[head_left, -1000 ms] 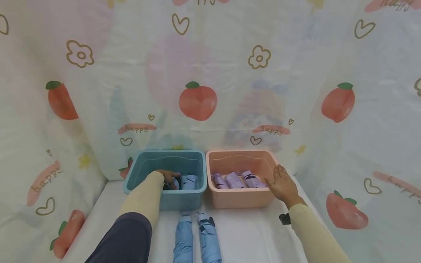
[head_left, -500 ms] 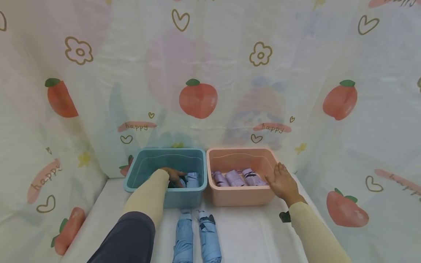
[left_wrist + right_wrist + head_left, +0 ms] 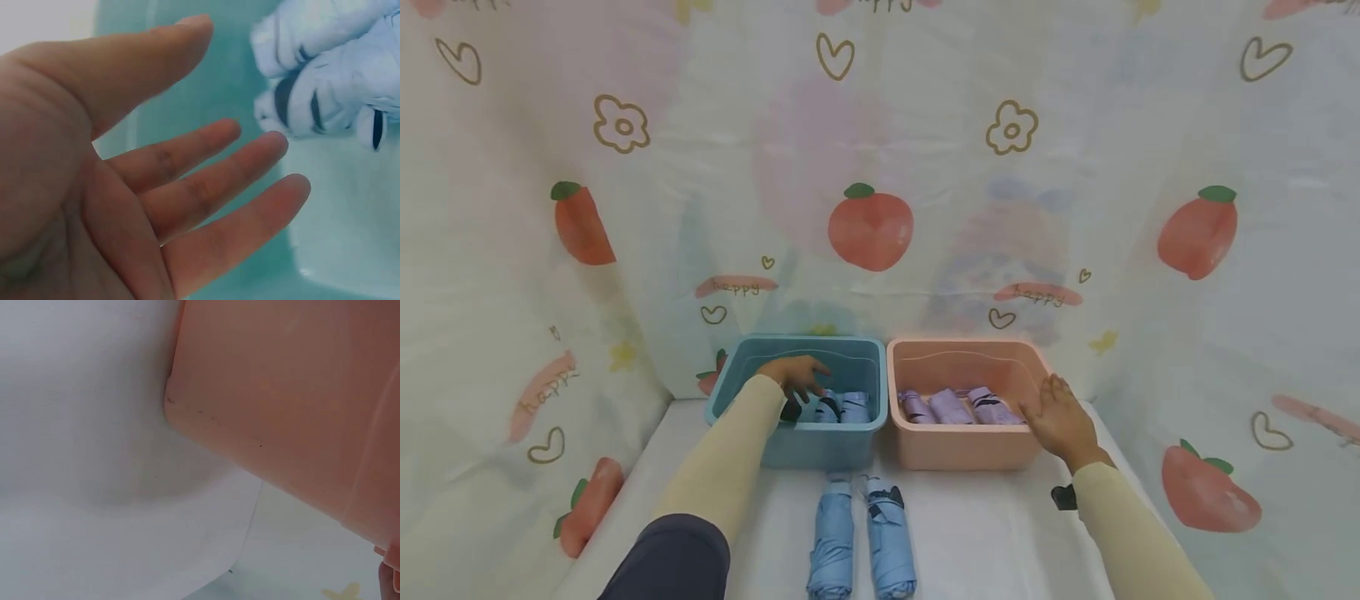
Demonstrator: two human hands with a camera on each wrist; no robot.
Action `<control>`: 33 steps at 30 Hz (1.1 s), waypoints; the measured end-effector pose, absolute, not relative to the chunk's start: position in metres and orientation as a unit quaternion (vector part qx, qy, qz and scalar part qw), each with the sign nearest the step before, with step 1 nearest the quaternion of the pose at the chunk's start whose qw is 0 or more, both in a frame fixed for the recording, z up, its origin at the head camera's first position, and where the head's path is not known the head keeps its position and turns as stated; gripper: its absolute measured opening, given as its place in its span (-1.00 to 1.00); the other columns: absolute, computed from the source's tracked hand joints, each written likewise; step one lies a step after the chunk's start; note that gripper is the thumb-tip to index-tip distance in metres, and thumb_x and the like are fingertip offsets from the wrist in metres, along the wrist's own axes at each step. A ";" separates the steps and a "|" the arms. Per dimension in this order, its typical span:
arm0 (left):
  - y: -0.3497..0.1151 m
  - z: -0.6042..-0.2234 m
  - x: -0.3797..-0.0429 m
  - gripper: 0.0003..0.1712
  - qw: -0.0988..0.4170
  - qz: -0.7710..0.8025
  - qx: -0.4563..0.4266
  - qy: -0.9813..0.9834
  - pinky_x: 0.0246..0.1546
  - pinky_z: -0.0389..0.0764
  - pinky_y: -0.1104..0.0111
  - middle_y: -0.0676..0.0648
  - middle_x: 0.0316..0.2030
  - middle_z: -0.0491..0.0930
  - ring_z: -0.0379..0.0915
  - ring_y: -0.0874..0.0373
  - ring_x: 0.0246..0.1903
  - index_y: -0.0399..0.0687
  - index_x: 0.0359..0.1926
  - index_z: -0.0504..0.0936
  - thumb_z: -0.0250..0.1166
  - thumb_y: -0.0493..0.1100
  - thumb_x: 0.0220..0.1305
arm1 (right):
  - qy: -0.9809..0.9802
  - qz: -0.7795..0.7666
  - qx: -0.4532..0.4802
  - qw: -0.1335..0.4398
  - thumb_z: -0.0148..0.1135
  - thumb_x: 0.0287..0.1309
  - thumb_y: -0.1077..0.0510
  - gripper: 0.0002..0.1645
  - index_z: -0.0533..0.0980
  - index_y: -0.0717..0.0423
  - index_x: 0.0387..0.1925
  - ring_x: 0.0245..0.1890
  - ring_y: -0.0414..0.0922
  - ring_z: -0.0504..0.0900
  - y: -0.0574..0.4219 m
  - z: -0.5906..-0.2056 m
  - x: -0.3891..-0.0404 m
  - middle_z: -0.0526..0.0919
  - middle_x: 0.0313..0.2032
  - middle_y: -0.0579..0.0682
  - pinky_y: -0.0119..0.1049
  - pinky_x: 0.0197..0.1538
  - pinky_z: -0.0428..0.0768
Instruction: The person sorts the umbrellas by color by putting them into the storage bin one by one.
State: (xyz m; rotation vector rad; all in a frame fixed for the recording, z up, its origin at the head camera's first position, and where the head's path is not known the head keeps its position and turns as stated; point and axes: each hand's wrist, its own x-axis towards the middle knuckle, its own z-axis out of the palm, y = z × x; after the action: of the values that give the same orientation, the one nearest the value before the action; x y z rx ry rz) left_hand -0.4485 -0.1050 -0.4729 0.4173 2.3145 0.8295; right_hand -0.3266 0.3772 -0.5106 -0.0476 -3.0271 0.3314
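My left hand (image 3: pixel 795 373) hovers over the teal bin (image 3: pixel 823 450), fingers spread and nothing in them. Below and to its right, two folded light-blue umbrellas (image 3: pixel 854 407) lie side by side in that bin. The left wrist view shows the hand (image 3: pixel 137 200) apart from both umbrellas (image 3: pixel 331 94). At the right-hand rim of the peach bin (image 3: pixel 970 450), my right hand (image 3: pixel 1062 421) rests with straight fingers. Inside this bin lie three folded lilac umbrellas (image 3: pixel 950 407). The right wrist view mostly holds the bin's outer wall (image 3: pixel 269 406); only a sliver of fingers shows there.
Two more folded blue umbrellas, a left one (image 3: pixel 831 542) and a right one (image 3: pixel 891 542), lie on the white table (image 3: pixel 992 542) in front of the bins. A patterned curtain (image 3: pixel 880 150) stands right behind the bins and along both sides.
My left hand has risen off the blue umbrella in the teal bin, and its fingers have spread. The right hand stays at the peach bin's rim. The head view has shifted slightly.
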 end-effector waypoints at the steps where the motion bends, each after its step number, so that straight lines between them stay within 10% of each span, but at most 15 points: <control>1: -0.106 -0.470 -0.447 -0.32 0.310 0.318 0.164 0.881 -0.22 0.65 0.09 -0.32 0.23 0.40 0.54 -0.24 0.01 -0.12 0.44 0.26 0.25 -0.24 0.36 | -0.993 0.108 -0.015 0.048 -0.39 0.37 -0.42 0.14 -0.15 0.57 0.40 0.41 0.37 -0.16 0.378 -0.511 -0.327 -0.16 0.41 0.51 0.23 0.37 -0.10; 18: -0.126 -0.433 -0.364 -0.33 0.136 0.332 0.247 0.900 -0.24 0.61 0.22 -0.08 0.05 0.54 0.59 0.03 -0.16 0.16 0.41 0.36 0.33 -0.13 0.30 | -0.993 0.107 -0.011 0.042 -0.37 0.37 -0.41 0.15 -0.13 0.63 0.37 0.40 0.40 -0.16 0.382 -0.509 -0.323 -0.15 0.38 0.56 0.26 0.35 -0.09; 33: -0.146 -0.509 -0.281 -0.39 0.109 0.389 0.240 0.883 -0.15 0.62 0.09 -0.22 0.02 0.59 0.57 -0.05 -0.09 -0.13 0.30 0.47 0.36 -0.12 0.25 | -0.993 0.108 0.000 0.046 -0.38 0.37 -0.43 0.17 -0.14 0.64 0.37 0.39 0.42 -0.16 0.378 -0.511 -0.327 -0.16 0.38 0.57 0.28 0.34 -0.11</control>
State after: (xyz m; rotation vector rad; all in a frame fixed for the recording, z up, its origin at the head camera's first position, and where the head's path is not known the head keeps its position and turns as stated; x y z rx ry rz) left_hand -0.2806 -0.1461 -0.5087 0.7060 2.5957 1.1425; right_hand -0.3267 0.3777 -0.5111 -0.0013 -3.0324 0.3288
